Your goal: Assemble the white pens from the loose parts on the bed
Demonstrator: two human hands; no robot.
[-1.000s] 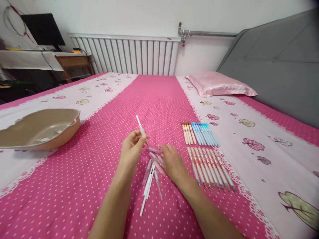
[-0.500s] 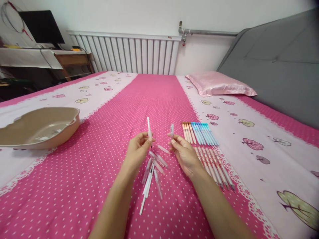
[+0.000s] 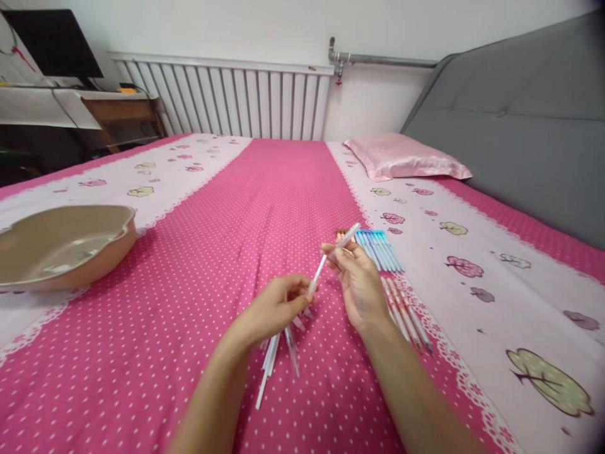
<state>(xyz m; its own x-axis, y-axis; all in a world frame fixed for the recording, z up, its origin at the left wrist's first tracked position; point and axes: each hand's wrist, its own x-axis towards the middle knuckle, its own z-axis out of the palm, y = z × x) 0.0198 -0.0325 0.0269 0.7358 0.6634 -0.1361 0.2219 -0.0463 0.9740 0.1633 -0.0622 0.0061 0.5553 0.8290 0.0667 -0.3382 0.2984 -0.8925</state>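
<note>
My left hand (image 3: 276,307) pinches the lower end of a thin white pen (image 3: 325,263) that slants up to the right. My right hand (image 3: 360,284) pinches the upper part of the same pen, where a clear cap sits on it. Both hands hover over a pink dotted bedsheet (image 3: 198,277). Under my left hand lies a loose pile of white pen bodies and clear caps (image 3: 278,343). Past my right hand lie a row of orange and blue pens (image 3: 378,243) and a row of pink-white pens (image 3: 406,315), partly hidden by the hand.
A beige shallow basin (image 3: 61,243) sits at the left on the bed. A pink pillow (image 3: 406,157) lies at the far right against a grey headboard (image 3: 520,120). A white radiator (image 3: 222,98) and a desk (image 3: 118,113) stand beyond the bed.
My right hand picked a clear cap off the pile and lifted it. The two hands came together, and the cap now sits on the pen, which has tilted to the right.
</note>
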